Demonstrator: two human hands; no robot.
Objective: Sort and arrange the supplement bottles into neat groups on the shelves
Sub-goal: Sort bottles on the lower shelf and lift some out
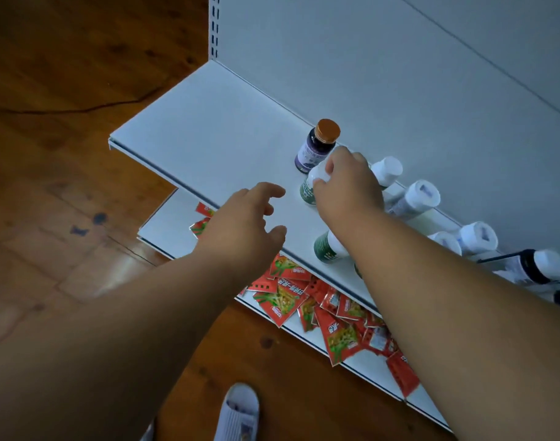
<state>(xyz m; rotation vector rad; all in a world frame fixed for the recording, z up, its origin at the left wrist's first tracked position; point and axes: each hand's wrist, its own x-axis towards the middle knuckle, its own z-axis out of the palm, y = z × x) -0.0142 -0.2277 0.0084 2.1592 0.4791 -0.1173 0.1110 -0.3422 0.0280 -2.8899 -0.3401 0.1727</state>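
Observation:
My right hand (pixel 348 186) grips the white cap of a green-labelled bottle (pixel 309 190) that stands on the white shelf (pixel 208 128). Just behind it stands a dark purple bottle (pixel 317 148) with an orange-brown cap. A second green-labelled bottle (pixel 328 248) stands nearer the shelf's front edge, partly hidden by my right forearm. My left hand (pixel 243 224) hovers over the front edge, fingers loosely spread, holding nothing. Several white-capped bottles (pixel 415 198) stand in a row along the back right.
Dark bottles with white caps (pixel 539 268) stand at the far right. A lower shelf (pixel 164 227) holds a heap of red snack packets (pixel 323 310). Wooden floor (pixel 65 186) lies to the left, with a cable across it. A white slipper (pixel 240 412) shows at the bottom.

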